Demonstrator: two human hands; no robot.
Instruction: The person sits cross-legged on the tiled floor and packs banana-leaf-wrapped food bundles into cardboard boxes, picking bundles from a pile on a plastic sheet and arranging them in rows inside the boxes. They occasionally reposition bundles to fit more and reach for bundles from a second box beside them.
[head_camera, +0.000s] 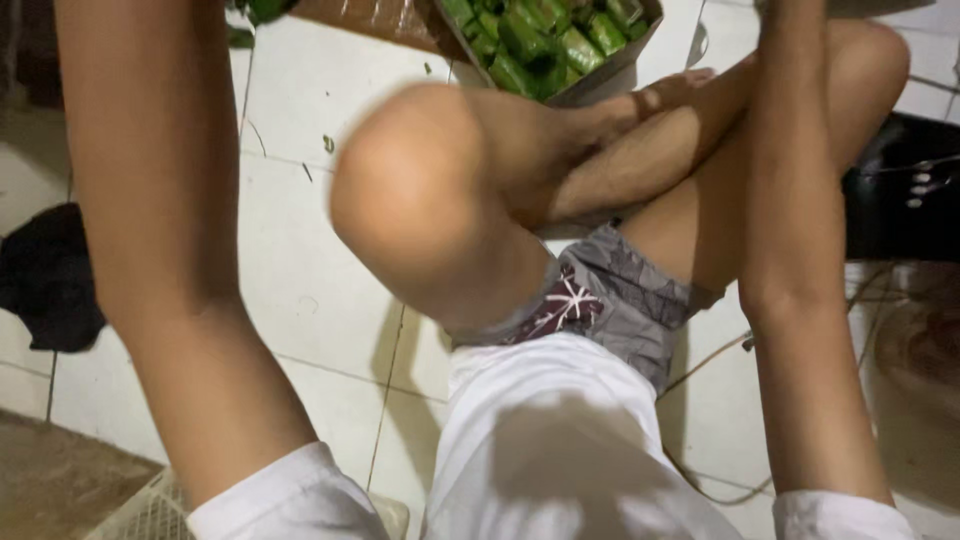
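I sit on a white tiled floor (300, 270) with my knees drawn up, in a white shirt and grey patterned shorts (610, 300). Both my forearms reach up and forward out of the top of the picture, so neither hand shows. My left forearm (160, 230) runs up the left side, my right forearm (800, 250) up the right side. A cardboard box (600, 75) filled with several green leaf-wrapped parcels (530, 40) stands on the floor just beyond my feet, between the two arms.
A dark cloth (50, 280) lies on the floor at the left. A black object (900, 190) sits at the right, with a thin cable (710, 360) trailing across the tiles. A pale mesh basket rim (140, 510) shows at the bottom left.
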